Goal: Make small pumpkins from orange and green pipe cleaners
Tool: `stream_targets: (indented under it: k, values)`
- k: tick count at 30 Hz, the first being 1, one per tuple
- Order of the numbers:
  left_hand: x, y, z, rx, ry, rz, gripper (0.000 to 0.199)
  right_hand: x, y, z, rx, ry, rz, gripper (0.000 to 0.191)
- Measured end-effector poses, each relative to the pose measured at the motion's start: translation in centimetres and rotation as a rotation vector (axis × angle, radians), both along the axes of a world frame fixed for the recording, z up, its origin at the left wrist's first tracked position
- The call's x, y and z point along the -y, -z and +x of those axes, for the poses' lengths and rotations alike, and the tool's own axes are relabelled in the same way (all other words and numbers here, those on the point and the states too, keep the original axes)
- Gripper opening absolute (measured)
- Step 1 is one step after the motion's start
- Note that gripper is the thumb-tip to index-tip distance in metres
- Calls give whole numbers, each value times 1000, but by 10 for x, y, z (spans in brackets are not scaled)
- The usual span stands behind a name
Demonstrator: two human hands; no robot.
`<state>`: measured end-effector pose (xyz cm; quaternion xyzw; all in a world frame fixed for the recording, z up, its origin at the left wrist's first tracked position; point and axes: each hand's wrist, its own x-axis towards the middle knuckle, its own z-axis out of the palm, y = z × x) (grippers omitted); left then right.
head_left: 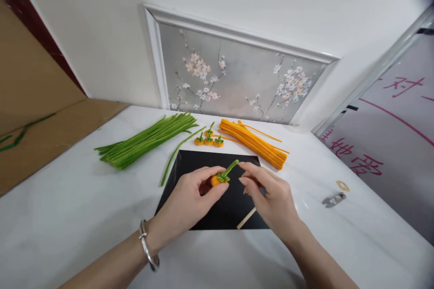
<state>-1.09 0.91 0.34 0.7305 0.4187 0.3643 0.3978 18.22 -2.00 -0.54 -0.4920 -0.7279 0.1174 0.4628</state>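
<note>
Between the thumb and fingers of my left hand [191,194] is a small orange pumpkin [219,180] made of fuzzy pipe cleaner, with green leaves and a green stem [231,169] that points up to the right. My right hand [271,194] is close by, its index fingertip at the tip of the stem; whether it touches I cannot tell. Thumb and index finger of that hand are apart, with nothing seen between them. Both hands are above a black mat [210,216]. A thin wooden stick [246,218] lies on the mat, partly hidden by my right hand.
Behind the mat sit several finished small pumpkins [208,140]. Green pipe cleaners [145,142] are bundled at left, with a single green one [176,153] beside them. An orange bundle [254,144] lies at right. Thread snips [335,198] and a beige ring [342,185] are farther right.
</note>
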Motion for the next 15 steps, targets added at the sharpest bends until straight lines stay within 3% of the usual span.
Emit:
stream_targets:
  k: [2, 4, 7, 11, 15]
  values:
    - [-3, -6, -4, -56, 43, -37, 37, -1, 2, 0, 52, -11, 112, 35]
    - [-4, -11, -7, -93, 186, -139, 32, -2, 5, 0, 104, -62, 186, 35]
    - [-4, -17, -8, 67, 274, -300, 33, -5, 10, -1, 131, -145, 190, 28]
    - [-5, -17, -8, 369, 201, -590, 36, -5, 15, -7, 77, -121, 136, 18]
    - [-12, -13, -9, 475, 72, -646, 35, -2, 19, -19, -202, -129, -168, 12]
